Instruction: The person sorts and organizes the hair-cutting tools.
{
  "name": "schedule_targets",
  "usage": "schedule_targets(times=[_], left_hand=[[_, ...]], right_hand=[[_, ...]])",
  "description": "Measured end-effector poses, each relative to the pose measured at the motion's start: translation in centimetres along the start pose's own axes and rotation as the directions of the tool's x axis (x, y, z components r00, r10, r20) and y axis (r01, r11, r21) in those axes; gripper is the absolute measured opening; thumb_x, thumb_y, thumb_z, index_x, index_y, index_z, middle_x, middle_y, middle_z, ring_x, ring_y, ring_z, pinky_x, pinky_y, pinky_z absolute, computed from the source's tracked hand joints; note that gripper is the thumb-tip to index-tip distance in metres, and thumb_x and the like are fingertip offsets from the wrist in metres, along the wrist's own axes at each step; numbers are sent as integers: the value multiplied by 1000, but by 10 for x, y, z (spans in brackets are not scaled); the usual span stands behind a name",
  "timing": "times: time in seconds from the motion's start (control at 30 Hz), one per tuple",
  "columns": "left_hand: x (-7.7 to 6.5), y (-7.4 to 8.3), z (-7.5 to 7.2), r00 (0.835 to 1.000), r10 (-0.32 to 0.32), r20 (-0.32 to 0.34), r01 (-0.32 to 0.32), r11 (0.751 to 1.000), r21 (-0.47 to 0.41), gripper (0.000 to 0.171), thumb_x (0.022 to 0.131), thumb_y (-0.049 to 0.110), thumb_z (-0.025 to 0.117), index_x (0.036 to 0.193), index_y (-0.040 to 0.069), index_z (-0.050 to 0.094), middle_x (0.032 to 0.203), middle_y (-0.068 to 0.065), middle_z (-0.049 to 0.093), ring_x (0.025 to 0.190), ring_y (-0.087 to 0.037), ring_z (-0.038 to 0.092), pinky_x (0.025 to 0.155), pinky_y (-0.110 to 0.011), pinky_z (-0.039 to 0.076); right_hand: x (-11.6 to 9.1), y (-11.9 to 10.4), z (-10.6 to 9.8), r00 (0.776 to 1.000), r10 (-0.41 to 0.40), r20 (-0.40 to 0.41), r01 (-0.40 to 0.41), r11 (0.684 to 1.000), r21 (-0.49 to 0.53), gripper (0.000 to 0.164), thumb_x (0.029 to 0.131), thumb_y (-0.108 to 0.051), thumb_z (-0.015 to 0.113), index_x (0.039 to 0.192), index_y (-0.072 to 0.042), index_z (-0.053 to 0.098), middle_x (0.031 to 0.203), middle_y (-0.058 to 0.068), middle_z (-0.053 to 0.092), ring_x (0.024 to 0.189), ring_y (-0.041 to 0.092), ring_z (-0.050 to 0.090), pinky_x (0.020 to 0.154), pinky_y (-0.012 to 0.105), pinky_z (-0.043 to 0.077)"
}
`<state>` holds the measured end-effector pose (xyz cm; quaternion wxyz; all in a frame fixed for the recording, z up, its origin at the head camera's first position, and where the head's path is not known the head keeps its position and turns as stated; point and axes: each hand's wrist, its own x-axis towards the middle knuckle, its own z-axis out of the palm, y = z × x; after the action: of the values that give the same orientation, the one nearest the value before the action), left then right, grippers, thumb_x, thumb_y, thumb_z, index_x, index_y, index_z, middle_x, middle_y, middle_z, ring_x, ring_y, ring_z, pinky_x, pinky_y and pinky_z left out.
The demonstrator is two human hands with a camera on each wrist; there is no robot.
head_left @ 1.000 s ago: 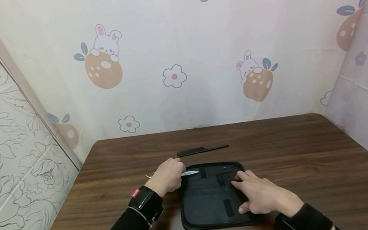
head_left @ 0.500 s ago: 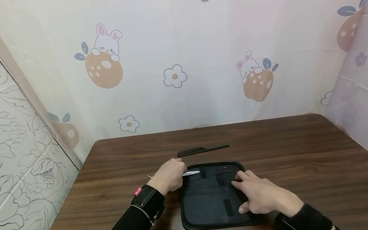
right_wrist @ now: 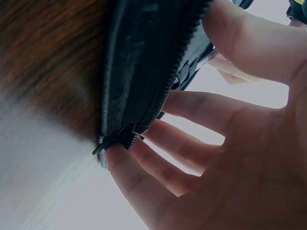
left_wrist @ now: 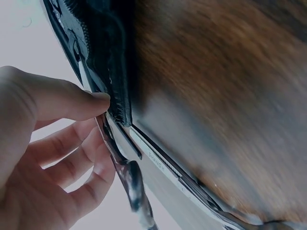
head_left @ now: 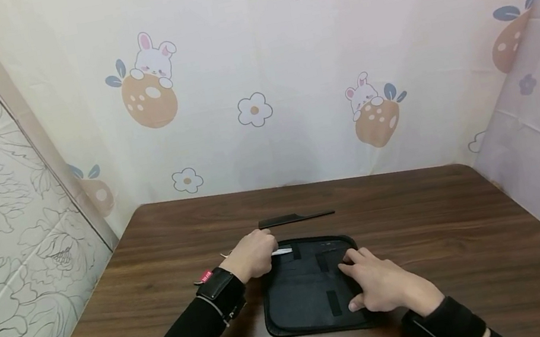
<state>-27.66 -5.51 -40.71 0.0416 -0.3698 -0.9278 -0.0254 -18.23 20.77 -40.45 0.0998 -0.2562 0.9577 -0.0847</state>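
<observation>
My left hand (head_left: 253,254) pinches a pair of metal scissors (left_wrist: 130,179) between thumb and fingers. Their slim blade (head_left: 281,251) lies over the far left corner of a black zip case (head_left: 299,305), its tip at an elastic strap (head_left: 297,252). Most of the handles are hidden behind the hand in the head view. A second pair of scissors (left_wrist: 165,165), with a toothed edge, lies on the table just beside the case. On the case's right side rests my right hand (head_left: 380,284), fingers spread and lightly bent, fingertips along the zip edge (right_wrist: 165,91).
Behind the case lies a black tail comb (head_left: 284,220) on the brown wooden table (head_left: 480,252). More elastic straps (head_left: 334,303) cross the case. A patterned curtain (head_left: 298,145) hangs along the table's far edge.
My left hand has shifted slightly to the right with the scissors, toward the strap. Part of the other scissors now shows behind the left wrist. The right hand holds its place.
</observation>
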Motion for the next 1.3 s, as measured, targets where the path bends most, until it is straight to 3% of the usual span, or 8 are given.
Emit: schedule_targets(times=[0.6,0.83,1.3], left_hand=[[9,8,9,998,44,-37,-43,999,11,17,75,1,64,85,15,69,83,2,56,82,-16,51,73,-28,45],[12,14,7,999,32,-8,-32,999,38,17,76,3,65,88,15,69,85,2,56,83,-16,51,74,-27,44],[16,17,6,1000,26,-8,-25,997,68,17,78,4,65,89,16,69,86,3,56,84,-15,52,75,-26,45]], right_hand=[[0,0,1,1000,5,-4,-5,1000,9,70,75,-39,72,128,-1,48,126,7,40,110,24,37,63,32,42],[0,-1,1,1000,11,-3,-11,1000,15,70,75,-39,72,128,0,48,119,2,40,101,20,36,60,30,39],[1,0,2,1000,20,7,-20,1000,8,71,75,-40,72,129,-2,48,124,6,40,107,23,37,61,32,41]])
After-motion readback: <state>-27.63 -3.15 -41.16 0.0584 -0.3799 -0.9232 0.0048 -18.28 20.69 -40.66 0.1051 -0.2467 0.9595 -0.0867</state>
